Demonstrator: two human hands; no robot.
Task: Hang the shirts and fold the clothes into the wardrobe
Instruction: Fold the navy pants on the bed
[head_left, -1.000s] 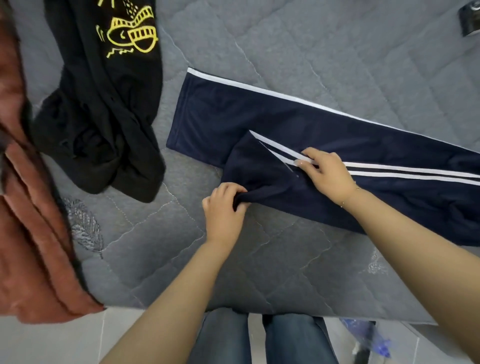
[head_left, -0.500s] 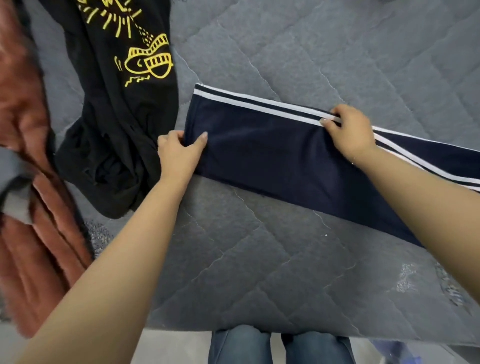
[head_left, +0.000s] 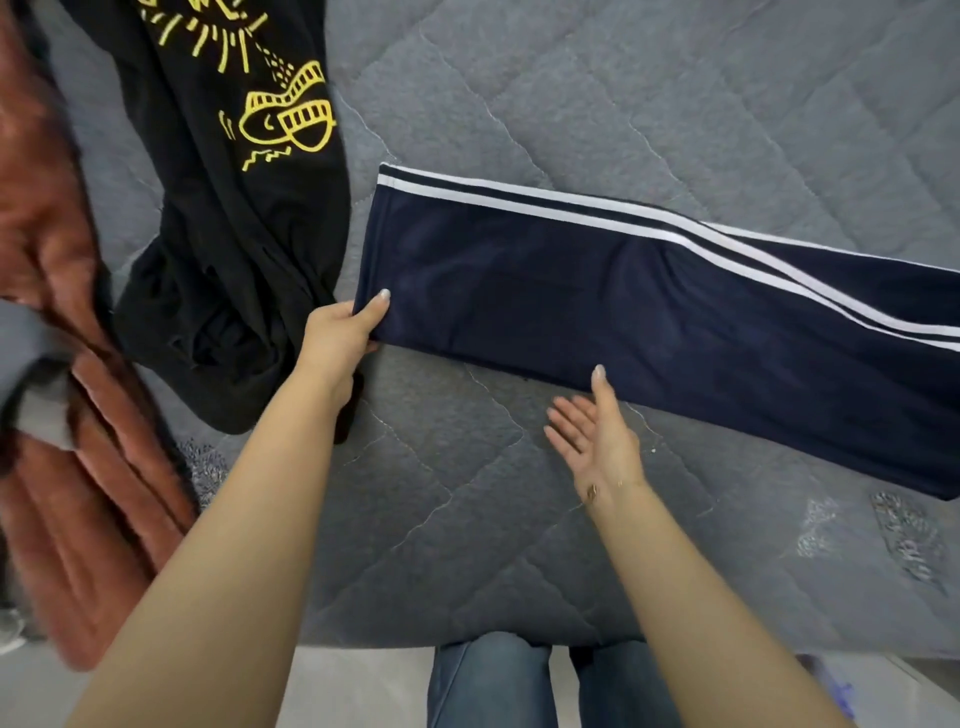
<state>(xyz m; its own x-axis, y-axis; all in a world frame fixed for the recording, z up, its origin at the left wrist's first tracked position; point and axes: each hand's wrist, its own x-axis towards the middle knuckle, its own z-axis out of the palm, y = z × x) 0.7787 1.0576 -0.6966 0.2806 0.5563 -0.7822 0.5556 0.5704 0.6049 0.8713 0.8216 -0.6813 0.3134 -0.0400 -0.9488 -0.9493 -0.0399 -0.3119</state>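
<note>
Left hand (head_left: 340, 338) on navy trousers' (head_left: 597, 296) corner; right hand (head_left: 597, 436) beside near edge

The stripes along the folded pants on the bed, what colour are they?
White, two parallel stripes on the navy pants, clearest in the head view.

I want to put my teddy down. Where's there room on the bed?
Bare grey quilted mattress beyond the navy striped track pants, and nearer, below them. Crowded left: black printed shirt, rust fuzzy blanket.
</note>
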